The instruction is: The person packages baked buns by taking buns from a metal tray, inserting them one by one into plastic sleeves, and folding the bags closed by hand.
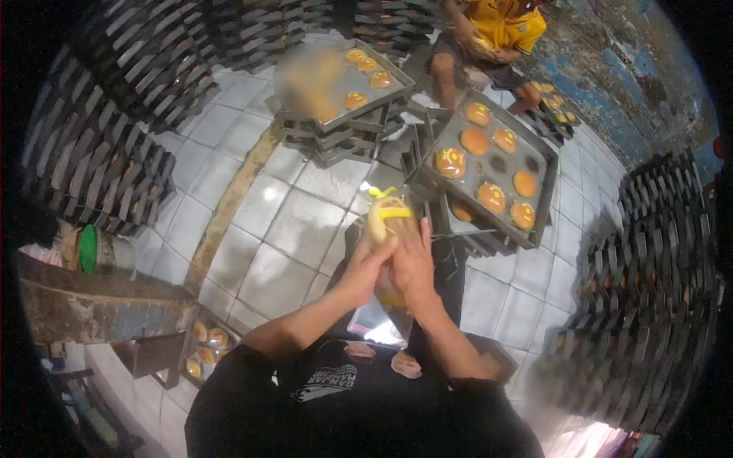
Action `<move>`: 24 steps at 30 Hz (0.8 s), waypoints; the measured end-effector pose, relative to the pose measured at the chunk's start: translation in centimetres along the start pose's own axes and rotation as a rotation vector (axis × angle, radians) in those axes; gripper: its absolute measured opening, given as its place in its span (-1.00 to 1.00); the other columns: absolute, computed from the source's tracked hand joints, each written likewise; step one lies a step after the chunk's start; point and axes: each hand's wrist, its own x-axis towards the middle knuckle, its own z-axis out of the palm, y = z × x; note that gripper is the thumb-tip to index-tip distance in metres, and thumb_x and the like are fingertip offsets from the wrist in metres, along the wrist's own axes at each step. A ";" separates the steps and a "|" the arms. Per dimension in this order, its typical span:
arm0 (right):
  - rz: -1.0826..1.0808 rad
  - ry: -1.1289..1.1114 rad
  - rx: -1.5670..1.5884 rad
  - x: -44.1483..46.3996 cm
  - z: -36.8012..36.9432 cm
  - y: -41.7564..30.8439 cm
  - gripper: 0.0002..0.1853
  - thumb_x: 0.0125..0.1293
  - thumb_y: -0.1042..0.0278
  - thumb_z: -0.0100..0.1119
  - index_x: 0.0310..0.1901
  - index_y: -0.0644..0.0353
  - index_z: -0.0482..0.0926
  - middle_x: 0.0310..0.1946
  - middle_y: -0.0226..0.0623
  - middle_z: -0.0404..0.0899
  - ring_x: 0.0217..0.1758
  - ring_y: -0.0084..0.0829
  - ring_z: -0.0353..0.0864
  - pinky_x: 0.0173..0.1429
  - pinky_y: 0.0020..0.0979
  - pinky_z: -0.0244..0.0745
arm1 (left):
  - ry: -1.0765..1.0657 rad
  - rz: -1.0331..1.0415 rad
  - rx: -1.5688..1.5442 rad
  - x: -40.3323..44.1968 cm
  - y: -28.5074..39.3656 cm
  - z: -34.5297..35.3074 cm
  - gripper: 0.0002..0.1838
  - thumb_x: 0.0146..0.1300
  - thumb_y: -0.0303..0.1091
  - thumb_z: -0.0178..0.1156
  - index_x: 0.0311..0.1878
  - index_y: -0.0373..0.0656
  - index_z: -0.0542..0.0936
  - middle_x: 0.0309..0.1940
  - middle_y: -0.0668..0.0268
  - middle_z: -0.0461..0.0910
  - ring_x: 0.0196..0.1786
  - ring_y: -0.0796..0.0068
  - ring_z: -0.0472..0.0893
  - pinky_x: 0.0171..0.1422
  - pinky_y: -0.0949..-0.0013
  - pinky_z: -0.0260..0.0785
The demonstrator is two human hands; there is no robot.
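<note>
My left hand (369, 269) and my right hand (413, 265) are close together in front of my body, fingers closed around a bun (392, 208). It seems to be in a clear wrapper with yellow print, and a yellow-and-white loose end sticks out at its far side. The fingers hide its lower part. Just beyond my right hand, a metal baking tray (547, 200) carries several glossy brown buns (491, 197), some with pale markings on top. Something pale and shiny (379, 327) shows below my wrists; I cannot make out what it is.
Another tray (359, 82) with buns rests on stacked trays ahead. Tall stacks of dark trays (95, 145) line both sides. A person in a yellow shirt (508, 27) sits opposite, hands together. Wrapped buns (208, 353) lie at lower left, near a wooden beam (99, 309).
</note>
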 end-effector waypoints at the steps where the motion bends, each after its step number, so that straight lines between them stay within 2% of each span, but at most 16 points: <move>1: -0.026 0.011 -0.024 0.3 -0.4 0.5 -0.32 0.26 0.51 0.15 0.47 0.29 0.36 0.40 0.12 0.43 0.58 0.06 0.28 0.64 0.23 -0.01 | -0.013 0.027 0.055 -0.1 0.3 0.1 -0.51 0.55 -0.16 0.16 0.43 -0.10 0.39 0.34 0.26 0.51 0.37 0.30 0.51 0.51 0.17 0.32; 2: -0.040 0.030 0.038 0.6 -0.5 0.4 -0.33 0.26 0.56 0.14 0.46 0.29 0.36 0.38 0.16 0.43 0.55 0.08 0.32 0.63 0.21 0.04 | -0.020 0.024 0.056 0.6 1.5 0.0 -0.51 0.55 -0.16 0.16 0.43 -0.10 0.39 0.34 0.26 0.51 0.37 0.30 0.51 0.51 0.17 0.32; 4: -0.034 0.022 0.077 1.8 -0.3 0.3 -0.35 0.26 0.55 0.15 0.44 0.30 0.38 0.34 0.15 0.46 0.51 0.10 0.35 0.63 0.18 0.06 | -0.196 -0.246 -0.636 3.1 4.5 -0.3 -0.47 0.48 -0.23 0.27 0.42 -0.11 0.38 0.31 0.28 0.51 0.33 0.30 0.53 0.49 0.13 0.34; 5: -0.037 0.005 0.127 2.0 -0.3 0.3 -0.36 0.26 0.54 0.16 0.42 0.30 0.39 0.30 0.15 0.49 0.48 0.12 0.39 0.62 0.16 0.09 | -0.196 -0.258 -0.641 3.0 3.7 0.5 -0.47 0.48 -0.23 0.27 0.42 -0.11 0.38 0.31 0.28 0.51 0.33 0.30 0.53 0.49 0.13 0.34; 7: -0.025 -0.102 0.056 2.6 -1.3 1.3 -0.41 0.25 0.53 0.19 0.36 0.29 0.43 0.20 0.08 0.55 0.39 0.08 0.46 0.62 0.16 0.10 | 0.093 0.032 -0.217 3.5 0.9 3.0 -0.50 0.48 -0.08 0.25 0.35 -0.09 0.43 0.20 0.26 0.56 0.27 0.28 0.56 0.45 0.10 0.39; 8: -0.017 -0.199 -0.007 3.0 -1.8 1.7 -0.46 0.24 0.52 0.22 0.29 0.28 0.46 0.11 0.02 0.61 0.31 0.04 0.53 0.62 0.16 0.11 | 0.155 0.096 -0.207 3.9 -0.1 3.1 -0.45 0.51 0.15 0.13 0.30 -0.08 0.48 0.14 0.23 0.59 0.21 0.26 0.60 0.43 0.11 0.41; 9: -0.006 -0.294 -0.064 3.5 -2.5 1.1 -0.51 0.22 0.52 0.25 0.23 0.26 0.50 0.01 -0.05 0.67 0.23 0.00 0.60 0.61 0.16 0.12 | 0.166 0.097 -0.206 4.3 -0.3 2.2 -0.45 0.51 0.15 0.13 0.30 -0.08 0.48 0.14 0.23 0.59 0.21 0.26 0.60 0.43 0.11 0.41; 10: -0.102 -0.022 0.095 3.5 -3.4 0.2 -0.63 0.23 0.56 0.27 0.09 0.22 0.55 -0.09 -0.13 0.67 0.09 -0.04 0.66 0.45 0.05 0.37 | 0.095 0.001 -0.336 5.0 -0.1 0.9 -0.39 0.51 0.25 0.05 0.29 -0.08 0.48 0.14 0.21 0.60 0.20 0.22 0.61 0.41 0.08 0.43; 11: -0.094 -0.025 0.100 3.0 -3.5 -0.4 -0.63 0.23 0.56 0.27 0.09 0.22 0.55 -0.09 -0.13 0.67 0.09 -0.04 0.66 0.45 0.05 0.37 | 0.021 -0.098 -0.468 5.7 0.3 -0.1 -0.33 0.50 0.34 -0.02 0.29 -0.09 0.49 0.13 0.19 0.60 0.18 0.18 0.62 0.39 0.04 0.45; 12: 0.015 -0.075 0.279 2.1 -3.7 -0.9 -0.70 0.24 0.59 0.25 0.02 0.22 0.56 -0.12 -0.12 0.65 0.06 -0.04 0.66 0.31 -0.03 0.45 | 0.080 -0.166 -0.519 5.7 1.8 -0.2 -0.24 0.49 0.40 -0.07 0.35 -0.11 0.46 0.19 0.14 0.58 0.23 0.07 0.61 0.34 -0.06 0.49; 14: 0.163 -0.192 0.490 1.6 -4.0 -1.6 -0.85 0.31 0.59 0.26 -0.10 0.30 0.57 -0.17 -0.11 0.60 -0.03 -0.05 0.63 0.04 -0.22 0.54 | 0.010 -0.232 -0.597 5.8 2.2 -0.7 -0.20 0.48 0.44 -0.11 0.38 -0.12 0.44 0.23 0.11 0.57 0.26 0.00 0.59 0.35 -0.14 0.48; 16: 0.113 -0.191 0.506 1.1 -2.2 -0.9 -0.89 0.33 0.56 0.28 -0.14 0.28 0.58 -0.19 -0.13 0.60 -0.08 -0.08 0.63 0.00 -0.23 0.54 | -0.078 -0.280 -0.623 5.2 2.5 -0.3 -0.14 0.49 0.46 -0.20 0.46 -0.13 0.39 0.35 0.04 0.51 0.36 -0.07 0.53 0.44 -0.31 0.40; 18: 0.071 -0.177 0.526 0.1 -1.3 -1.5 -0.91 0.35 0.54 0.29 -0.18 0.27 0.58 -0.20 -0.16 0.60 -0.13 -0.11 0.64 -0.05 -0.24 0.54 | -0.057 -0.282 -0.566 6.9 1.7 -1.6 -0.16 0.51 0.44 -0.22 0.45 -0.14 0.40 0.36 0.03 0.50 0.37 -0.05 0.53 0.47 -0.33 0.36; 20: -0.026 -0.714 1.557 -1.5 -2.2 -3.5 -0.90 0.36 0.51 0.32 -0.24 0.24 0.55 -0.22 -0.21 0.60 -0.18 -0.22 0.63 -0.14 -0.29 0.54 | -0.031 -0.196 -0.539 7.7 1.8 -2.6 -0.24 0.57 0.35 -0.27 0.41 -0.13 0.43 0.35 0.03 0.52 0.40 -0.01 0.51 0.49 -0.31 0.36; 23: -0.144 -0.785 1.667 -1.4 -4.9 -5.5 -0.89 0.38 0.51 0.34 -0.19 0.22 0.56 -0.19 -0.22 0.62 -0.20 -0.43 0.60 -0.24 -0.44 0.51 | 0.057 -0.102 -0.549 7.0 5.0 -4.2 -0.27 0.58 0.33 -0.25 0.39 -0.12 0.45 0.33 0.04 0.54 0.38 0.00 0.53 0.47 -0.28 0.39; 24: 0.063 -0.520 1.371 -1.2 -4.1 -4.2 -0.88 0.36 0.52 0.35 -0.17 0.22 0.56 -0.16 -0.22 0.63 -0.22 -0.48 0.59 -0.25 -0.47 0.50 | 0.041 -0.066 -0.577 6.5 5.1 -4.4 -0.28 0.58 0.31 -0.25 0.37 -0.14 0.46 0.28 0.03 0.56 0.32 -0.01 0.56 0.43 -0.23 0.44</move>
